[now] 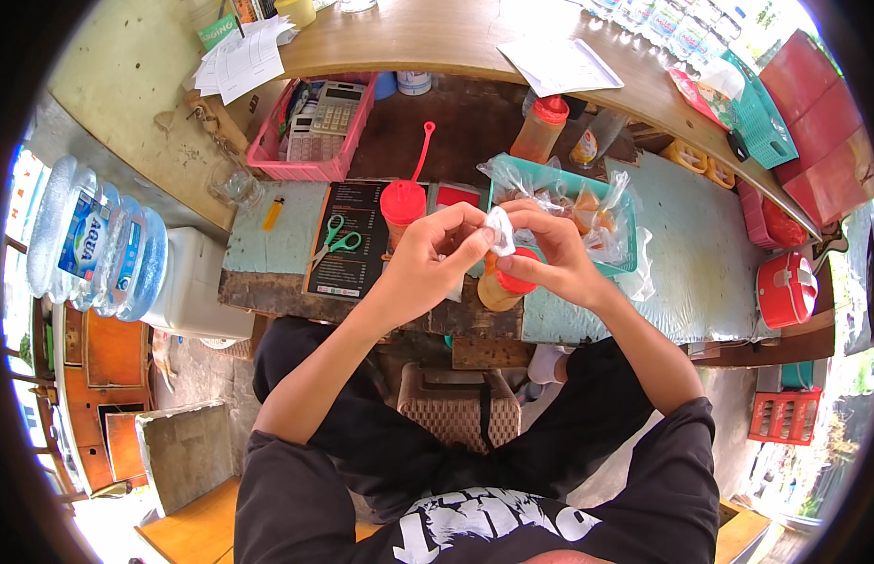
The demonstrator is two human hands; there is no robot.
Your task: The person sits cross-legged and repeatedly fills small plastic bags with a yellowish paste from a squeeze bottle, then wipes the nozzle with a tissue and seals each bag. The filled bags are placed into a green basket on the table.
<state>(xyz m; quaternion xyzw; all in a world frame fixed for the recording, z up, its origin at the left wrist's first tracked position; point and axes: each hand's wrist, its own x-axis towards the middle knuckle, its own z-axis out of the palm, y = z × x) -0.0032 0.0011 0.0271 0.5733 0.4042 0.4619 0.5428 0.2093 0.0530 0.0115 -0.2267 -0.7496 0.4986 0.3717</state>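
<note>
Between my left hand and my right hand is a small crumpled white piece, perhaps paper or tissue, pinched by the fingertips of both. A squeeze bottle with a red lid stands just below my right hand. Another red-lidded bottle is beyond my left hand. Behind my right hand, a teal plastic basket holds small tied clear bags with orange-brown contents. Green-handled scissors lie on a black printed menu sheet to the left.
A yellow lighter and a drinking glass are at the left. A pink basket holds calculators. A raised wooden shelf crosses the far side, bearing papers. A red-capped sauce bottle stands under it.
</note>
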